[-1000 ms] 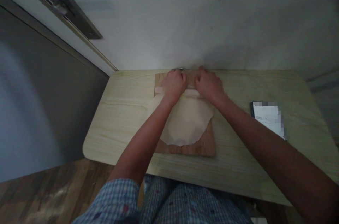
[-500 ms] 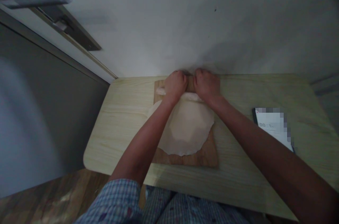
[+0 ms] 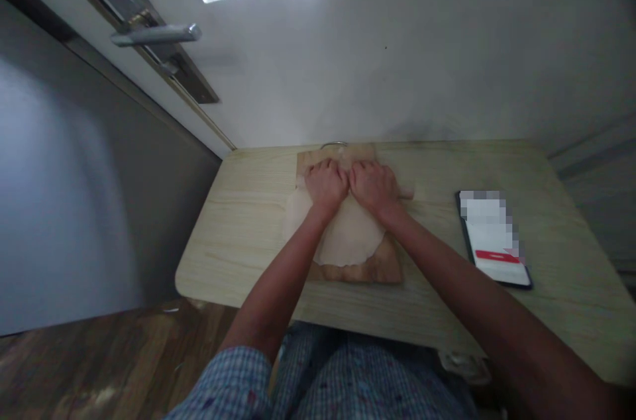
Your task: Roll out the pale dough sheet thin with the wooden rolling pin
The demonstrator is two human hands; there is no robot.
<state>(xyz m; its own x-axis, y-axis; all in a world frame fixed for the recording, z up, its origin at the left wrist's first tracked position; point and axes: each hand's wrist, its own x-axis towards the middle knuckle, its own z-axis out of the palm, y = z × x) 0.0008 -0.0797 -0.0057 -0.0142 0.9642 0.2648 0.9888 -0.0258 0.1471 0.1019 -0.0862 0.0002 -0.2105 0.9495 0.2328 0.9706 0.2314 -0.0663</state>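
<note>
A thin, pale sheet of dough (image 3: 350, 238) lies on a wooden board (image 3: 387, 266), spilling past the board's left edge. Across the far part of the dough runs a rolling pin (image 3: 406, 193), its right end sticking out beyond my right hand. My left hand (image 3: 326, 185) is curled over the pin on the left side. Close beside it, my right hand (image 3: 371, 185) is wrapped over the pin too, the two thumbs nearly touching. The middle of the pin is hidden under both hands.
The board rests on a light wooden table (image 3: 238, 221) pushed against a white door (image 3: 422, 75) with a metal handle (image 3: 159, 34). A phone (image 3: 494, 241) lies on the table to the right. A grey panel (image 3: 69, 175) stands at the left.
Both hands have come slightly back from the board's far edge, and the pin now lies at a slant, shifted right. The head view has tilted up, bringing a bright window into sight.
</note>
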